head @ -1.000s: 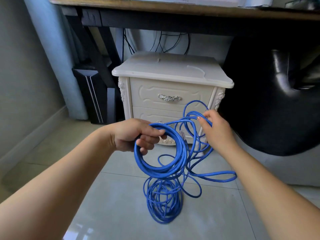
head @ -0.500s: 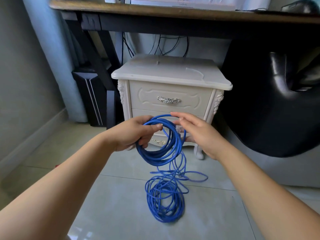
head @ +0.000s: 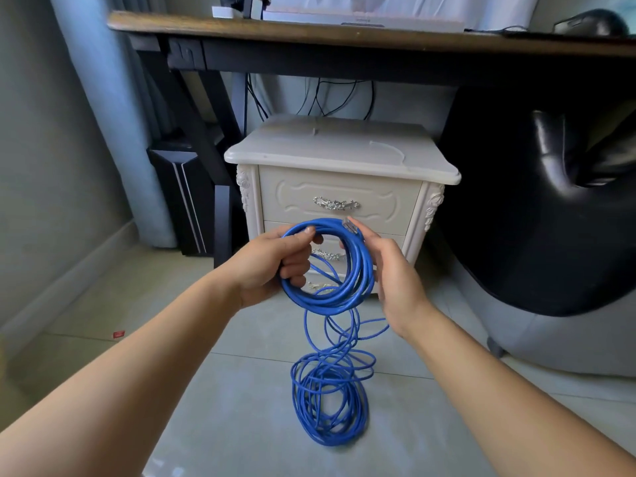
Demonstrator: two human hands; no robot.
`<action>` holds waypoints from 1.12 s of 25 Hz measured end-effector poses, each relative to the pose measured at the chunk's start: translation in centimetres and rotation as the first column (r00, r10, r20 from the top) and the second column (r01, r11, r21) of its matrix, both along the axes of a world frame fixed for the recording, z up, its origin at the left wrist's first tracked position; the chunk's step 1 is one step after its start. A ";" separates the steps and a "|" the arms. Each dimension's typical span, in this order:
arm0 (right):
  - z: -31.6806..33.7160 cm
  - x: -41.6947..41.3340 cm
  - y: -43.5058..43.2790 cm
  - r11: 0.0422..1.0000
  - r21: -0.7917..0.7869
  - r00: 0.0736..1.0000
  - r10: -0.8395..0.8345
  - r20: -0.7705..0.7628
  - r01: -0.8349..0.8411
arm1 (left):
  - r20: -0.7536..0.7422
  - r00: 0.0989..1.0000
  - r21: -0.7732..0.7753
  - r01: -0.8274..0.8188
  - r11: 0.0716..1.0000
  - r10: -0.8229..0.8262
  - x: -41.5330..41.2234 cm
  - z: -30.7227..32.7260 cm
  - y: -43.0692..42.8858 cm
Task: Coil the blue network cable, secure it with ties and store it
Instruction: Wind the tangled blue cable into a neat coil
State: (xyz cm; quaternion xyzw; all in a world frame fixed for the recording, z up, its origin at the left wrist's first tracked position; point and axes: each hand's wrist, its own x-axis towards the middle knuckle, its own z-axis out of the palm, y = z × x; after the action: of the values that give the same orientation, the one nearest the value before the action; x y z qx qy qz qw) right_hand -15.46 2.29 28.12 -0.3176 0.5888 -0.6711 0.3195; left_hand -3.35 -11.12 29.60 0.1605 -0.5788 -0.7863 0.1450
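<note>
A blue network cable is partly wound into a round coil (head: 347, 290) that I hold up in front of a white nightstand. My left hand (head: 275, 266) grips the coil's left side, thumb on top. My right hand (head: 389, 273) lies against the coil's right side, fingers along the strands, with the clear plug (head: 350, 226) at its fingertips. The rest of the cable hangs down from the coil to a loose pile (head: 330, 397) on the tiled floor. Two pale cable ties (head: 389, 151) lie on the nightstand top.
The white nightstand (head: 339, 191) with two drawers stands under a wooden desk (head: 344, 36). A black chair (head: 543, 208) fills the right side. A dark computer case (head: 187, 197) stands at the left by the wall. A small red scrap (head: 118, 334) lies on the floor.
My right hand laid the wide loose loops onto the coil and now rests against its right side. The coil has grown thicker and less cable trails on the floor.
</note>
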 end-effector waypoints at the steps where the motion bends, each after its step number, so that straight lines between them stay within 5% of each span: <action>1: 0.1 0.2 0.0 1.000 -0.021 0.999 0.016 0.032 -0.015 | -0.017 1.000 0.023 -0.004 1.000 0.005 -0.1 0.0 0.1; 7: 0.1 0.5 0.0 0.997 0.063 0.996 -0.047 0.076 0.042 | -0.090 0.996 0.121 0.001 0.993 0.010 -0.7 -0.3 0.6; 10: 0.2 0.2 -0.3 0.983 0.137 0.985 -0.133 0.105 0.119 | -0.045 0.999 0.045 -0.013 0.999 0.015 -0.9 -0.8 1.0; 15: 0.3 -1.1 0.1 0.940 0.213 0.906 -0.169 -0.388 0.267 | 0.129 0.989 -0.403 -0.011 0.915 0.069 -0.4 -0.4 0.6; 17: 0.2 -1.2 0.3 0.900 0.284 0.766 -0.079 -0.638 0.329 | 0.076 0.991 -0.650 -0.037 0.759 0.113 -0.3 0.3 1.3; 20: 0.3 -0.4 0.2 0.846 0.373 0.505 0.148 -0.850 0.381 | 0.112 0.983 -0.957 0.068 0.282 0.145 -1.0 0.4 3.2; 23: 0.4 0.9 -0.1 0.859 0.345 0.345 0.214 -0.914 0.379 | 0.206 0.917 -0.977 0.171 0.130 0.343 -2.1 -0.3 4.0; 26: 1.0 1.0 0.1 0.889 0.306 0.493 0.108 -0.864 0.341 | 0.184 0.856 -0.981 0.127 0.149 0.482 -2.8 -0.4 3.9; 28: 1.3 0.2 0.2 0.896 0.317 0.647 0.044 -0.761 0.312 | 0.156 0.852 -0.959 0.010 0.282 0.499 -2.9 -0.5 3.8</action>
State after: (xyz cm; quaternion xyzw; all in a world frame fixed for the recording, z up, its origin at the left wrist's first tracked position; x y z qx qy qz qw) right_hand -15.22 2.51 29.39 -0.4439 0.8196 -0.3579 0.0557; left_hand -6.28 -7.35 29.10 0.3049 -0.9063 -0.2122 0.2017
